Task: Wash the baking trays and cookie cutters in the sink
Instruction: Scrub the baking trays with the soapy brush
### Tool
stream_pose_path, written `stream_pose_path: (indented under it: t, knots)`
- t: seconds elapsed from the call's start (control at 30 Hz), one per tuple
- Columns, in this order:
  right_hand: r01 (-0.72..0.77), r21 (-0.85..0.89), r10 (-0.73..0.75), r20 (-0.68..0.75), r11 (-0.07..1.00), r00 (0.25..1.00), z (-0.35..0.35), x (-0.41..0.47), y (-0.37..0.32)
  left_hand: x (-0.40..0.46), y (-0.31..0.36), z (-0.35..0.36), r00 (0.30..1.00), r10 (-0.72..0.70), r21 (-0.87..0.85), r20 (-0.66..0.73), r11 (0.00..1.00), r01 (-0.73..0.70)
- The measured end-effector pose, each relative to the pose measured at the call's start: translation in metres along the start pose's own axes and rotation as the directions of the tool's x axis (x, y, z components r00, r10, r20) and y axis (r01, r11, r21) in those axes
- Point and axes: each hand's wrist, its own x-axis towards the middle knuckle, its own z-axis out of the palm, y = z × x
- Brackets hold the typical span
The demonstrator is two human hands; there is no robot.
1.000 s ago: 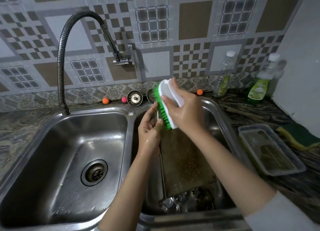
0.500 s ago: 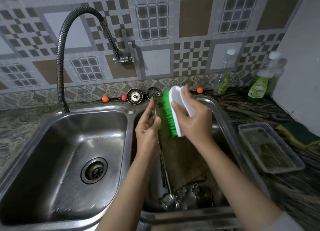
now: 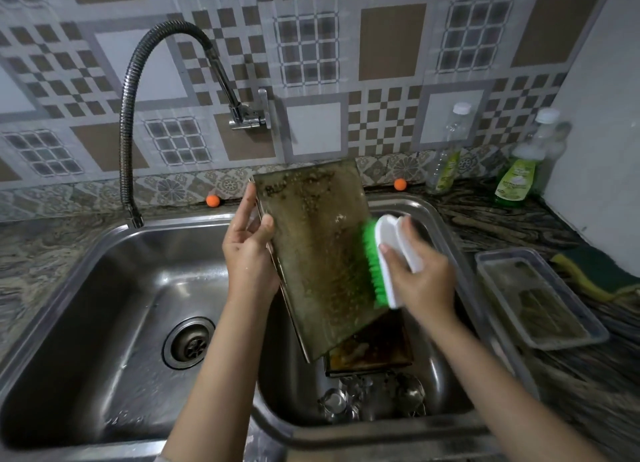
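- Holding the baking tray [image 3: 318, 254] tilted up over the right-hand basin of the sink [image 3: 446, 226], my left hand [image 3: 249, 254] grips it by its left edge alone, thumb on the greasy face and fingers behind; I judge a wet, soapy rim could slide out of that one-sided grip.
- If it slips, it would drop onto the second dirty tray [image 3: 374, 351] lying in the basin below, and onto the cookie cutters [image 3: 367, 399] heaped at the near end, perhaps bending one.
- My right hand [image 3: 419, 274] is curled round the white back of the scrub brush [image 3: 384, 261], its green bristles pressed to the tray's right edge. Pushing hard there, far from the gripped side, could twist the tray out of my left hand.
- Scrubbing at this height may fling dirty water onto the tabletop [image 3: 519, 226], toward the clear container [image 3: 540, 299] just beside the sink.
- The tray stands between my two hands, touching both: the left at its left edge, the brush at its right. No water runs from the faucet [image 3: 239, 112], as far as I can see.
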Motion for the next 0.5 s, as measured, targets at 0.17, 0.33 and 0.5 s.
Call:
stream_pose_path:
  t: [0.17, 0.33, 0.5]
  knots:
    - [0.082, -0.013, -0.083, -0.082, 0.997, 0.993, 0.005, 0.063, -0.033, -0.018, -0.02, 0.008, 0.986, -0.078, 0.089, 0.15, 0.994, 0.066]
    - [0.155, -0.051, -0.155, -0.016, 0.987, 0.988, 0.008, 0.072, -0.026, -0.017, -0.015, 0.011, 0.988, -0.062, 0.085, 0.145, 0.995, 0.05]
    - [-0.013, -0.059, 0.008, -0.076, 0.998, 0.997, -0.002, 0.029, 0.011, 0.003, -0.002, -0.002, 0.998, -0.054, -0.029, -0.019, 0.998, 0.053]
